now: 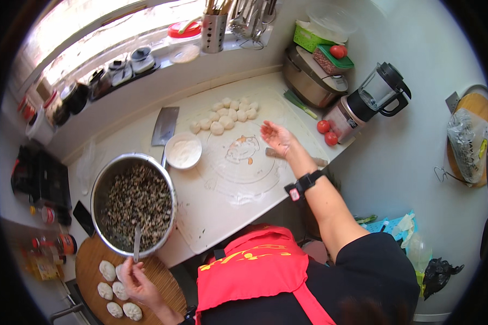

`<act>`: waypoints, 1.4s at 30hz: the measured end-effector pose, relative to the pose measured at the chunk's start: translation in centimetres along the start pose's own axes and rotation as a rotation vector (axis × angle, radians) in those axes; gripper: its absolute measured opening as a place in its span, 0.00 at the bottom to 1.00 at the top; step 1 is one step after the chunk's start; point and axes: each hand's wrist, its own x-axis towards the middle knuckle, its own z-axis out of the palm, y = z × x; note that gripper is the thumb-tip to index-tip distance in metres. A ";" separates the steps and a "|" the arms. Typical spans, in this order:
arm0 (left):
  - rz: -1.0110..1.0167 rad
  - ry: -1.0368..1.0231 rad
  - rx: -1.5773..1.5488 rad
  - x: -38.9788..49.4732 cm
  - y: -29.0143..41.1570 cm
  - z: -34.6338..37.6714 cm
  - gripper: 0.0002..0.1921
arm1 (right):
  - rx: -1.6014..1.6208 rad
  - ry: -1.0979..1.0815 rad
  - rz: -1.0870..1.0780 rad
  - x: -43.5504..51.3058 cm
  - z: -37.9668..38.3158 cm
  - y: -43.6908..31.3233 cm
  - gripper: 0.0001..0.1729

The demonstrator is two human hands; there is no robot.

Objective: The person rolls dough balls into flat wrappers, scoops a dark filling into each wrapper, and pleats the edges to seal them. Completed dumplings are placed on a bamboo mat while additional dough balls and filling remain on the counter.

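Note:
My left hand (pixel 140 284) is over the round wooden board (pixel 162 286), by the handle end of a metal spoon (pixel 137 243). Beside its fingers is a partly hidden bun; whether they touch it I cannot tell. Several pleated buns (pixel 114 309) sit on the board. The spoon stands in a steel pot (pixel 174 199) of chopped filling (pixel 136 203). My right hand (pixel 277 139), palm partly turned up and holding nothing, hovers above the white mat (pixel 211 219). Below it lies a wooden rolling pin (pixel 273 153), partly covered by my wrist. Several dough pieces (pixel 226 122) are grouped farther back.
A bowl of flour (pixel 183 151) stands between the pot and a cleaver (pixel 166 125). Tomatoes (pixel 331 138), a blender (pixel 364 101), a green onion (pixel 299 103) and a multicooker (pixel 309 77) line the right side. A dark phone-like slab (pixel 83 218) lies left of the pot.

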 end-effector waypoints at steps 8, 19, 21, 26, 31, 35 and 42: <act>-0.145 -0.251 -0.086 -0.2 8.1 13.2 0.09 | -0.599 0.612 -0.164 16.8 -10.9 -7.9 0.19; -0.244 -0.373 -0.097 0.7 11.4 23.5 0.09 | -1.385 0.449 0.002 21.2 -10.2 -10.5 0.31; -0.246 -0.407 -0.118 1.7 11.7 25.2 0.09 | -1.598 0.351 -0.197 20.6 -9.6 -10.7 0.26; -0.116 -0.492 -0.102 2.8 13.7 28.7 0.09 | -1.376 -0.071 -0.635 17.8 -8.7 -9.3 0.13; -0.358 -0.721 -0.367 2.7 15.0 30.5 0.14 | -0.059 -0.226 -0.092 13.8 -5.8 -8.0 0.20; -0.436 -0.718 -0.573 3.1 14.2 31.7 0.24 | 0.269 -0.482 0.207 7.0 -1.3 -7.4 0.25; -0.754 -0.683 -0.963 3.9 11.6 28.6 0.23 | -0.117 -0.833 0.605 -3.6 9.0 -0.6 0.30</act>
